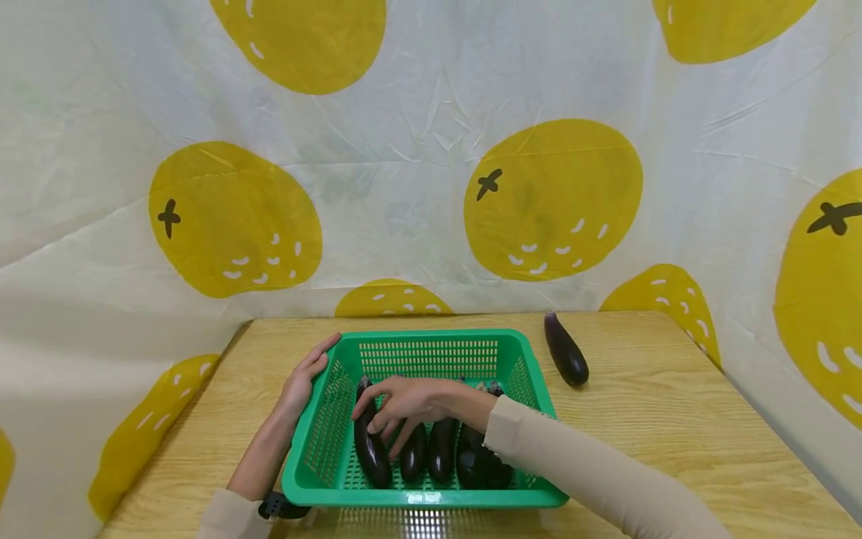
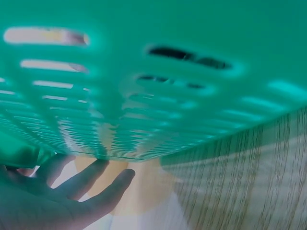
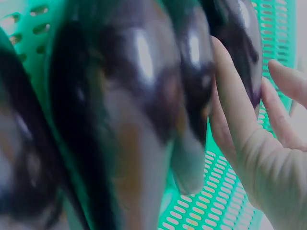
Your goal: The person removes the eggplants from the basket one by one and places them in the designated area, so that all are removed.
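Observation:
A green plastic basket sits on the wooden table and holds several dark purple eggplants lying side by side. My left hand lies flat against the outside of the basket's left wall, its fingers straight. My right hand reaches into the basket from the right, with loosely spread fingers touching the leftmost eggplant and its neighbour. The right wrist view shows the glossy eggplants close up beside that hand. One more eggplant lies alone on the table right of the basket.
A white cloth printed with large yellow fruit hangs behind and on both sides of the table. Bare wood shows left, right and behind the basket. The table's front edge lies just below the basket.

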Demonstrator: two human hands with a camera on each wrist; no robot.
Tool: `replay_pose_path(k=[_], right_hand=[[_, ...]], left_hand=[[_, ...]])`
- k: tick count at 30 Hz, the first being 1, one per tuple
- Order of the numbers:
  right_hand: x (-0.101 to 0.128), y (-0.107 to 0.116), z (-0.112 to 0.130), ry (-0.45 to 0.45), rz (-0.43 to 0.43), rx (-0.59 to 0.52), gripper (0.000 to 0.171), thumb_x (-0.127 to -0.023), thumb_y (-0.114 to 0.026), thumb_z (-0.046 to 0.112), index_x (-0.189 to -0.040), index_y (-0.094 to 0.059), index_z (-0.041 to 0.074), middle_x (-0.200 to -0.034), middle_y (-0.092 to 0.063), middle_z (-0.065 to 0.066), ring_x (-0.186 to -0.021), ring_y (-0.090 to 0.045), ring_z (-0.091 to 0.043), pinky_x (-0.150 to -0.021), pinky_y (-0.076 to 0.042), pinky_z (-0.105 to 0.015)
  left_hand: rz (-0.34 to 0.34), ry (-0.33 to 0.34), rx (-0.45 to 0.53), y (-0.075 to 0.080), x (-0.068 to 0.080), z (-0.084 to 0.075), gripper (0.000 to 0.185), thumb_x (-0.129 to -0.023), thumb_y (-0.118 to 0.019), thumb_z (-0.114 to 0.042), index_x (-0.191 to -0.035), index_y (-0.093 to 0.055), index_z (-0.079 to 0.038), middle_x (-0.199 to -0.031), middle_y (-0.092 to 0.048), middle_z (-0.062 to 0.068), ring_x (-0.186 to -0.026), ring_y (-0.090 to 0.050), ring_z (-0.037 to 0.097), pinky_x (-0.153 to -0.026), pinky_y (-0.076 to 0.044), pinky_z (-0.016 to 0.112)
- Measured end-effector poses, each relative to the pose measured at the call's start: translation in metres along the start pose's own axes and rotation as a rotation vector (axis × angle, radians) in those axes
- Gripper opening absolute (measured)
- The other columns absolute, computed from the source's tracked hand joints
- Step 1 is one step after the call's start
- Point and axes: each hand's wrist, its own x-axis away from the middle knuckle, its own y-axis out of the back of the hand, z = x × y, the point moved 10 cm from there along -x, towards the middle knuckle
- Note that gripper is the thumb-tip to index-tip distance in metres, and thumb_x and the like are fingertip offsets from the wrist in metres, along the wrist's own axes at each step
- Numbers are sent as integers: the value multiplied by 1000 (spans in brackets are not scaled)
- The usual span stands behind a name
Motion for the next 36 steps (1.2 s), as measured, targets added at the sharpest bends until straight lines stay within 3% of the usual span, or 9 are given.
replay_pose_path(k=[6,11,21,29,36], right_hand=[[8,12,7,25,-22,-17,36,-100,-62,-1,-135,-64,7,-129,-57,-18,-105,-67,-35,-81,-62,-52],[15,21,13,53,-31,15,34,-100,-64,4,-133,-67,13,-129,-60,-17,-111,-68,-35,-81,-62,-50],[40,32,30,115,-15,20,34,-101,-65,8,-134,-65,11,-131,-62,-16,-112,-63,-30,-85,-61,-51],[61,43,42,178,-2,39,34,-99,-68,14,-133,-63,11,-130,-60,-14,-103,-58,-26,-87,-61,-50],[76,59,45,202,-32,27,35,-99,-69,14,-133,-62,11,-141,-51,-14,-107,-56,-26,-88,-60,-49]], left_hand=[[6,-12,1,-1,0,-1,51,-115,-23,-29,-166,-27,-20,-174,-19,4,-156,-22,24,-112,-27,25],[9,-38,-15,0,1,-4,52,-115,-24,-27,-166,-26,-17,-174,-19,5,-157,-20,25,-109,-27,18],[-6,-70,-51,3,1,-5,52,-115,-26,-27,-165,-28,-14,-174,-20,7,-156,-21,24,-103,-29,12],[-11,-51,-20,3,2,-3,52,-115,-26,-27,-166,-27,-16,-173,-21,3,-144,-31,10,-102,-32,11],[-15,-61,-9,1,1,-5,51,-115,-25,-24,-166,-27,-15,-174,-20,3,-153,-23,18,-102,-30,10]])
